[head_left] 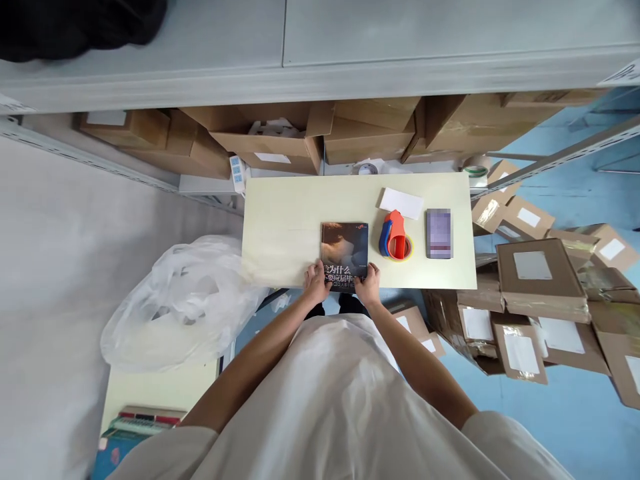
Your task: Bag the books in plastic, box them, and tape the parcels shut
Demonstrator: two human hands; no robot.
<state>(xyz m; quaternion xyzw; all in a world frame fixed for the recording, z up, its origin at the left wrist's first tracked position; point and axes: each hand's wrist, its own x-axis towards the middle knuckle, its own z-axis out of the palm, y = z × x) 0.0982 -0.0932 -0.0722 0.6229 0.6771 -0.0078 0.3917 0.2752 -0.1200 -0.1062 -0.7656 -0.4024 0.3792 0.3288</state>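
Note:
A dark-covered book [345, 250] with white printed characters lies flat at the front edge of the pale table [285, 207]. My left hand [316, 280] is closed on its lower left corner, fingers bent around the edge. At the lower right corner my right hand [369, 283] grips the book in the same way. To the right of the book sits an orange and blue tape dispenser [397, 237] with a yellow-edged roll. Behind the dispenser lies a white slip of paper [401, 203]. A purple rectangular item [439, 233], its face pixelated, is farther right.
Open cardboard boxes [265, 150] line the shelf behind the table, beneath a grey upper shelf [320, 80]. Crumpled clear plastic wrap [185, 300] bulges at the left, above a stack of books [135, 427]. Several labelled cartons [540, 273] are piled on the blue floor at right.

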